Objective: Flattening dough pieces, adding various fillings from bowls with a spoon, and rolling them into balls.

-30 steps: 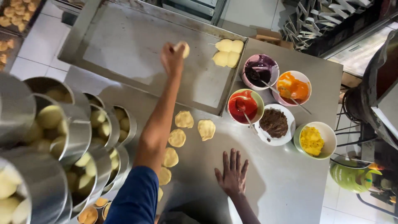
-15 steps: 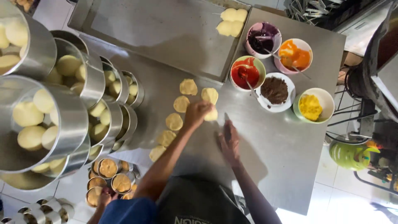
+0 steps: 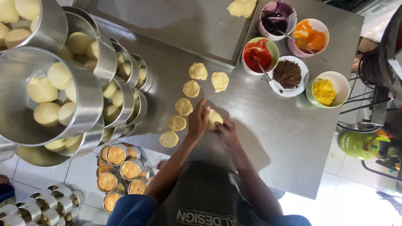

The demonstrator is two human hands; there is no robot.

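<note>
A flattened disc of pale dough is held between both hands above the middle of the steel bench. The left hand is laid against the disc's left side with its fingers curled onto the dough, and the right hand is pressed to the disc's lower right edge, its fingers closed on it. Both forearms are stretched up from the near edge of the bench, over a grey apron.

Just to the left of the hands a row of similar dough discs is laid out on the bench, running from near the left edge up towards the far side, where two more discs lie side by side. Beyond them a shallow steel tray is set along the far edge, with pieces of dough at its right end.

Towards the far right corner five bowls are grouped close together: a purple filling, an orange one, a red one with a spoon in it, a brown one and a yellow one.

Off the left edge of the bench, stacked steel tins are filled with round dough balls. Below them, small round moulds with browned contents are seen on the floor.
</note>
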